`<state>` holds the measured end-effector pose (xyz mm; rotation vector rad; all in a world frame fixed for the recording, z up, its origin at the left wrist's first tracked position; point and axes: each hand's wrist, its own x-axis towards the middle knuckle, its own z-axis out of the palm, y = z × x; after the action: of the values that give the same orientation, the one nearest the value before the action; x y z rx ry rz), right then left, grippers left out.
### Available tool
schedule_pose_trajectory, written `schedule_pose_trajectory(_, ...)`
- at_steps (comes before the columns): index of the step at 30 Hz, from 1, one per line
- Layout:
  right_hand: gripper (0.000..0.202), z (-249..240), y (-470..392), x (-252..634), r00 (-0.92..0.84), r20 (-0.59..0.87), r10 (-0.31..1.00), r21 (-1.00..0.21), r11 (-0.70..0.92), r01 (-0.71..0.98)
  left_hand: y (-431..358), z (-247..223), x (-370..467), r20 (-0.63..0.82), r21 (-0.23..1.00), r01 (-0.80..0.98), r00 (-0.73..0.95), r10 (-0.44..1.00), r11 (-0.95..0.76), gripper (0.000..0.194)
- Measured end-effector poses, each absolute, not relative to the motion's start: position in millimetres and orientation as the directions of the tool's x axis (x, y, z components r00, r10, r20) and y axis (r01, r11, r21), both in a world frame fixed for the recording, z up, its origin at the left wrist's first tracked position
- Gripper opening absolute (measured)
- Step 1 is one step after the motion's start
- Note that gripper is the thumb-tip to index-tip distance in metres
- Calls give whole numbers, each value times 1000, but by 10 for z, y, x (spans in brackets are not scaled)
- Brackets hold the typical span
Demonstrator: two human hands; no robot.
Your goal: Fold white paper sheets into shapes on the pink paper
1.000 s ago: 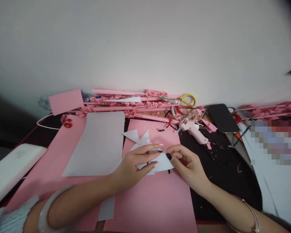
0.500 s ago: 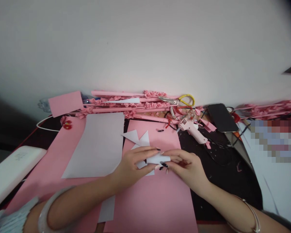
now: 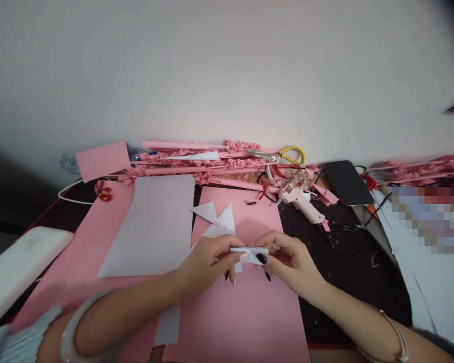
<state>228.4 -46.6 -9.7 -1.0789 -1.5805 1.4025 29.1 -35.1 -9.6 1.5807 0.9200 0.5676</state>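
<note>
Between my two hands is a small folded piece of white paper (image 3: 251, 253), held just above a pink sheet (image 3: 238, 317). My left hand (image 3: 215, 254) pinches its left end between thumb and fingers. At the other end, my right hand (image 3: 291, 257) grips it, the dark-nailed thumb pressed on its near face. Several cut white paper pieces (image 3: 225, 219) lie on the pink sheet behind my left hand, partly hidden by it. A large white sheet (image 3: 151, 227) rests to the left on more pink paper.
Along the wall lie pink paper stems with ruffled flowers (image 3: 244, 146) and yellow-handled scissors (image 3: 291, 155). A pink glue gun (image 3: 302, 201) and a black phone (image 3: 348, 182) are at the right. A long white device (image 3: 26, 267) stands at the left edge; a pink card (image 3: 103, 161) leans behind.
The white paper has turned in my fingers, so its folded edge now faces up. My thumbs have shifted onto its near side, and other fingertips show below it.
</note>
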Motion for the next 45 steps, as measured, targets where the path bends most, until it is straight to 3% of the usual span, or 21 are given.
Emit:
schedule_pose_trajectory(8,12,-89,-466,2271,-381,-64,923,-996,-35,83,-350,-130,304,-135,986,157,576,806,53,14)
schedule_pose_trajectory(25,18,-73,-469,2244,-373,-145,916,-989,-148,19,-363,-111,304,-215,977,135,578,787,168,14)
schedule_pose_trajectory(33,19,-82,-475,2229,-365,-150,919,-989,-143,48,-362,-69,303,-224,974,160,597,771,159,25)
schedule_pose_trajectory(41,21,-94,-483,2225,-394,-158,905,-987,-159,31,-347,-106,303,-232,972,174,597,768,158,22)
schedule_pose_trajectory(45,25,-98,-488,2252,-399,-115,910,-990,-72,121,-352,-110,302,-246,969,176,604,758,174,22)
